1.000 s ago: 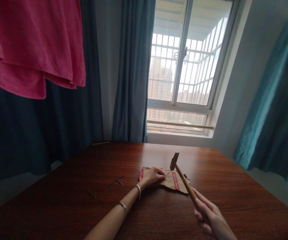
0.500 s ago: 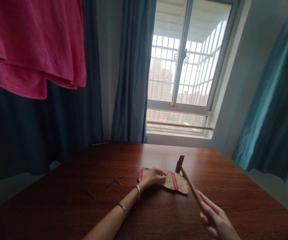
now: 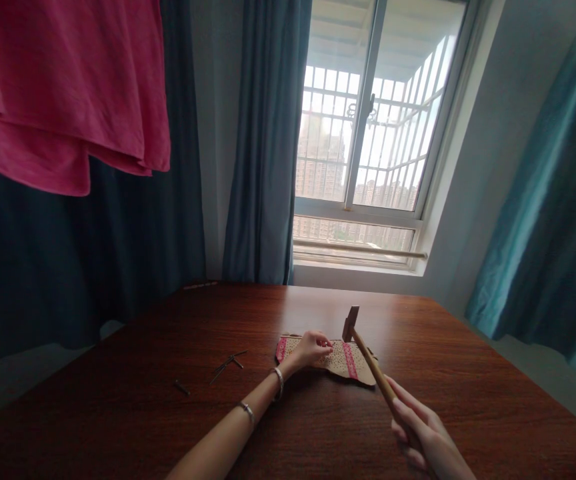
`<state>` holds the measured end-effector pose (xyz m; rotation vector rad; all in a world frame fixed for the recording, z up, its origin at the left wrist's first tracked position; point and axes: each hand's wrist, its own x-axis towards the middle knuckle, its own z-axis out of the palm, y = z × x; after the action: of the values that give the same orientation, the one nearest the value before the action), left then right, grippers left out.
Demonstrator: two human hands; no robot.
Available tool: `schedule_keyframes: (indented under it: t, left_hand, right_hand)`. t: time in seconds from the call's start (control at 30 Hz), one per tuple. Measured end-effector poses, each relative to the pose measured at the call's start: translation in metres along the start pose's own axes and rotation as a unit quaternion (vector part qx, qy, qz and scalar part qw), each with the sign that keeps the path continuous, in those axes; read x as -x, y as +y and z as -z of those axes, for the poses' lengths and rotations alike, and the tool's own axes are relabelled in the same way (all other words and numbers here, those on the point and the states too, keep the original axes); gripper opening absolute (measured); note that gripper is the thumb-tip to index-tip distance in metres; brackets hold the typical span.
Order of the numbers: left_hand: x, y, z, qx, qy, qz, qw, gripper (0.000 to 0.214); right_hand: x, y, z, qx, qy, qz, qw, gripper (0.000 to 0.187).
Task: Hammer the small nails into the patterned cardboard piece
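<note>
My right hand point(image 3: 421, 427) is wrapped round the wooden handle of a hammer point(image 3: 375, 373). The hammer's metal head is raised over the far edge of a beige, dotted, insole-shaped pad point(image 3: 339, 363) with pink bands, lying flat on the table. On this pad rests my left hand point(image 3: 312, 349), thumb and fingers pinched together near its middle; whatever they hold is too small to make out. The hammer head is just right of those fingers, apart from them. To the left lie several thin dark nails point(image 3: 228, 363) and a single short one point(image 3: 182, 387).
A brown wooden table point(image 3: 118, 413) carries everything. Behind it are a barred window point(image 3: 363, 147) and blue curtains point(image 3: 263, 147). A pink cloth point(image 3: 68, 93) hangs at the upper left.
My right hand and the hammer have moved a little left, bringing the head closer to my left fingers. My left hand stays almost in place on the pad.
</note>
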<state>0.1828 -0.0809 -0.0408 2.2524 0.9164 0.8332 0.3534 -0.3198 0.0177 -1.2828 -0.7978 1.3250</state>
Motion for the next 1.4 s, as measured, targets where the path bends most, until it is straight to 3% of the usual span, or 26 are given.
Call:
schedule_keyframes:
  t: [0.3,0.6,0.87,1.07,1.4]
  left_hand:
    - [0.002,-0.006,0.003,0.014,-0.015,0.0,1.0,0.023]
    - [0.004,-0.005,0.005,0.029,-0.027,0.006,0.999,0.021]
    - [0.004,0.0,0.008,0.031,-0.046,0.031,0.998,0.019]
    - [0.005,-0.001,0.008,0.043,-0.049,0.005,0.998,0.02]
    - [0.006,0.003,0.01,0.024,-0.053,0.016,0.998,0.02]
  right_hand:
    - [0.002,0.0,-0.01,0.013,0.002,-0.009,1.0,0.062]
    - [0.009,-0.013,-0.019,0.005,-0.035,-0.007,0.999,0.058]
    - [0.01,-0.018,-0.024,-0.014,-0.032,-0.033,0.999,0.06]
    - [0.011,-0.02,-0.024,-0.003,-0.014,-0.024,1.0,0.061]
    - [0.01,-0.019,-0.028,-0.018,-0.014,-0.041,0.999,0.066]
